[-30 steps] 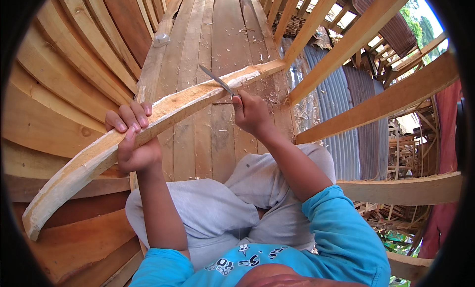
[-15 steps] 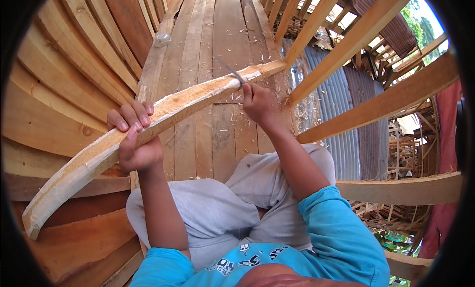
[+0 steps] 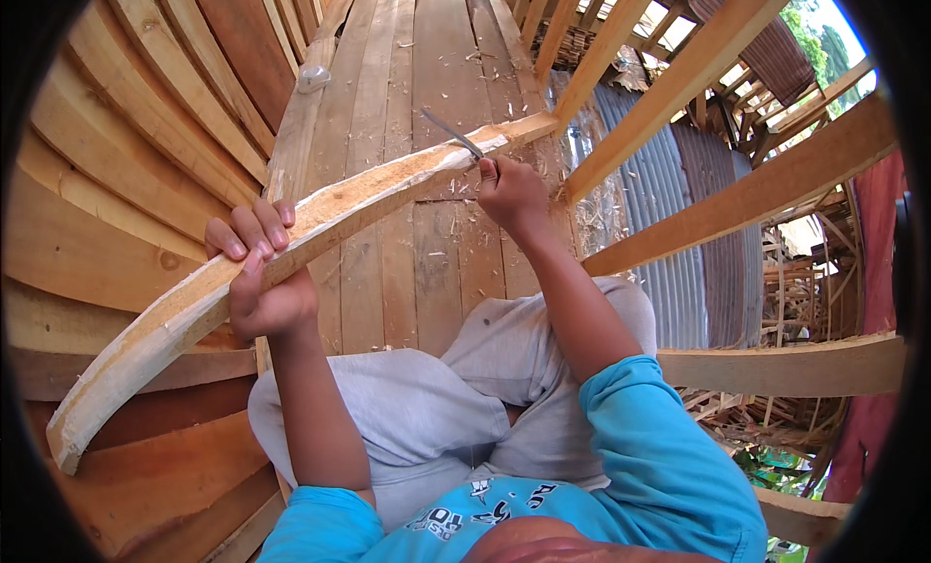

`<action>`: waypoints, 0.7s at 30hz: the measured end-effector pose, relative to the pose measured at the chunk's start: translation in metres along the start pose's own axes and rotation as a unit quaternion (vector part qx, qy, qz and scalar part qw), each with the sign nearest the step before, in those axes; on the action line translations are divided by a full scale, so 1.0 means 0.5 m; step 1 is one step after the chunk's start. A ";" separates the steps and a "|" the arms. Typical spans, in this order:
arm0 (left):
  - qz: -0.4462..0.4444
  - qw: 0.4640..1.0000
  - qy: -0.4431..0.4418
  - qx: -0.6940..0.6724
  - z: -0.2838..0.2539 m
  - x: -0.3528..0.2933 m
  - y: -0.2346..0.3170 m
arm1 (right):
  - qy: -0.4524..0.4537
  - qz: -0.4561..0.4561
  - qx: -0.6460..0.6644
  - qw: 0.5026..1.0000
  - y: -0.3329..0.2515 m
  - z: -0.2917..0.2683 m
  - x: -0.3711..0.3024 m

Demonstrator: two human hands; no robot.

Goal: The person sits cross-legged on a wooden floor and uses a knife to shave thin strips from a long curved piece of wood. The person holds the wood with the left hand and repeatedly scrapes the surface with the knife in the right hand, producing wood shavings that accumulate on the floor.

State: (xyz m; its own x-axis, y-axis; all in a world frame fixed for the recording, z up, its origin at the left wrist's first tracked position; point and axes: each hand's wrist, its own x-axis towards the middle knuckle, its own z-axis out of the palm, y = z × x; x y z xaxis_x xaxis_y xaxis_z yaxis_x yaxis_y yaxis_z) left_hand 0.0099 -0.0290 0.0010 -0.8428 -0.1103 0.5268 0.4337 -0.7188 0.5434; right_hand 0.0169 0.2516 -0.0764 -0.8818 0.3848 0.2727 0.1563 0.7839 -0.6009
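Note:
A long wooden piece (image 3: 364, 196), curved at its near left end, slants up across my lap toward the railing on the right. My left hand (image 3: 267, 267) is wrapped around its middle, fingers over the top face and thumb along the near side. In my right hand (image 3: 511, 193) is a knife (image 3: 449, 129), its handle hidden in the fist. The thin grey blade lies across the wood near the far end, its tip pointing up and left. Pale, freshly shaved patches run along the piece's edges.
Wood shavings are scattered over the plank floor (image 3: 388, 88). Stacked boards (image 3: 107, 194) rise on the left. Slanted wooden rails (image 3: 698, 78) stand on the right, with corrugated metal sheets (image 3: 659, 214) beyond them. A small clear object (image 3: 313, 78) lies near the left floor edge.
The blade shows more plainly now, lying over the wood with its tip beyond the far edge. My right hand has shifted slightly; the left keeps its hold.

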 end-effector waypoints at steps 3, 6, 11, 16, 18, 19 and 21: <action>-0.002 1.000 0.000 0.003 0.004 0.002 0.001 | -0.016 -0.048 0.005 0.999 0.012 0.011 -0.005; -0.001 1.000 -0.001 0.002 -0.001 0.001 0.000 | 0.012 -0.021 -0.077 0.997 0.026 -0.002 0.025; 0.000 1.000 0.000 0.002 0.004 -0.001 -0.001 | 0.005 -0.083 0.002 0.996 0.045 0.011 0.017; -0.001 1.000 -0.007 0.001 0.002 0.001 0.002 | -0.052 -0.129 0.045 0.989 0.025 0.010 -0.013; 0.002 1.000 -0.011 -0.004 0.001 0.006 -0.001 | 0.005 -0.070 -0.021 0.997 0.037 0.009 0.022; 0.004 1.000 -0.015 -0.007 0.002 0.009 -0.002 | 0.035 -0.039 -0.054 0.997 0.040 0.008 0.033; -0.002 1.000 -0.012 -0.003 0.001 0.003 0.001 | -0.016 -0.091 0.002 0.996 0.032 0.011 -0.002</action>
State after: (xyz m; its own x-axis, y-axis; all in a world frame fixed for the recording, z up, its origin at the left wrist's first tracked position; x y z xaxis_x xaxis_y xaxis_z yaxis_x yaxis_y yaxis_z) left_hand 0.0091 -0.0291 0.0025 -0.8362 -0.0915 0.5408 0.4291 -0.7233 0.5411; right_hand 0.0176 0.2610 -0.0905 -0.9092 0.2204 0.3532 -0.0097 0.8369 -0.5472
